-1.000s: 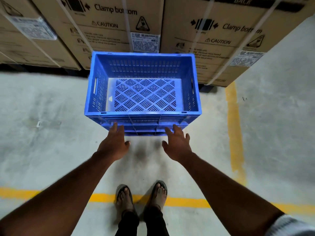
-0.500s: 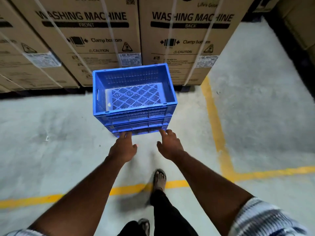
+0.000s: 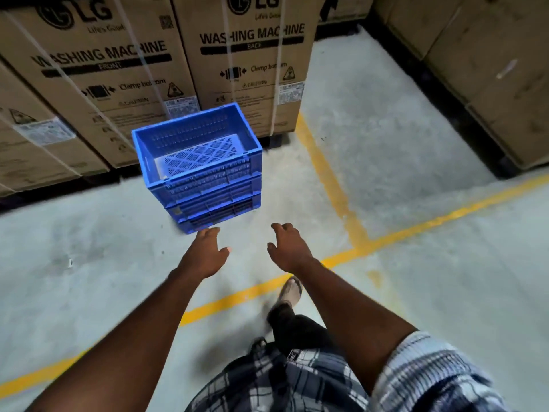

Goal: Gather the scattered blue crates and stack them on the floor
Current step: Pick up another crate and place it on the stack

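- Several blue crates sit nested on the floor, by the cartons.
- Your left hand and right hand hover empty nearby, fingers loosely apart.
- This placing looks done; next, seek any stray crate.

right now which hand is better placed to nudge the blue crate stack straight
Left, probably. The left hand, open, has its fingertips right by the near bottom edge of the blue crate stack; whether they touch is unclear. The right hand, also open, hangs over bare floor, to the stack's right.
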Action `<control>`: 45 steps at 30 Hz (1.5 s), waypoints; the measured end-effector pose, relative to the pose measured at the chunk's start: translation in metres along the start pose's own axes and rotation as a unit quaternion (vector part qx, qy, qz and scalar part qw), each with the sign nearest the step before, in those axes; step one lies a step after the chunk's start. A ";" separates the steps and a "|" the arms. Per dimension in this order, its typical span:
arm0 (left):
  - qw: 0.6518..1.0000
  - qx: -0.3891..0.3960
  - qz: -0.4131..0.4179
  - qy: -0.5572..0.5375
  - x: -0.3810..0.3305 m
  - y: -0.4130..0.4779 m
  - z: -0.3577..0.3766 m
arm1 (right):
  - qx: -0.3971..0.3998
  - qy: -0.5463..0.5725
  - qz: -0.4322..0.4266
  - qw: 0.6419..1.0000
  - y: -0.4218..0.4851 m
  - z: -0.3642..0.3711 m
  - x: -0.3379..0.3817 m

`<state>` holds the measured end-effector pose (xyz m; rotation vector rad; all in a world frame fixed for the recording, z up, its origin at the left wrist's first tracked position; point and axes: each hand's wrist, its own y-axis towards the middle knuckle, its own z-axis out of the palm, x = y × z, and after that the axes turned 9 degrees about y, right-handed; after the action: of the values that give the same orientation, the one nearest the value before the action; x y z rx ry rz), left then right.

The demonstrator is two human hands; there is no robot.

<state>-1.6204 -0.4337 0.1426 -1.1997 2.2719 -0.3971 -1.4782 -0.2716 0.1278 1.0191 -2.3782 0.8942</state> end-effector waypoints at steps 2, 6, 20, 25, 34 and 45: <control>1.000 0.011 0.014 0.006 -0.016 -0.009 0.008 | -0.018 0.014 0.008 1.000 -0.023 -0.005 -0.008; 0.996 0.026 0.076 0.026 -0.072 -0.028 0.032 | -0.058 0.030 0.033 0.997 -0.064 -0.023 -0.037; 0.944 0.094 0.276 0.153 -0.302 -0.123 0.184 | -0.198 0.093 0.183 0.959 -0.248 -0.097 -0.244; 0.909 0.131 0.342 0.200 -0.395 -0.182 0.265 | -0.231 0.122 0.250 0.932 -0.340 -0.112 -0.345; 0.836 0.193 0.442 0.262 -0.524 -0.281 0.388 | -0.270 0.196 0.384 0.861 -0.493 -0.106 -0.493; 0.705 0.282 0.546 0.354 -0.674 -0.308 0.499 | -0.336 0.317 0.523 0.716 -0.565 -0.118 -0.617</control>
<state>-0.8126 -0.0539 0.1022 0.8096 2.6356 -1.0445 -0.6391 -0.1853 0.0828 -0.9061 -2.1683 0.4194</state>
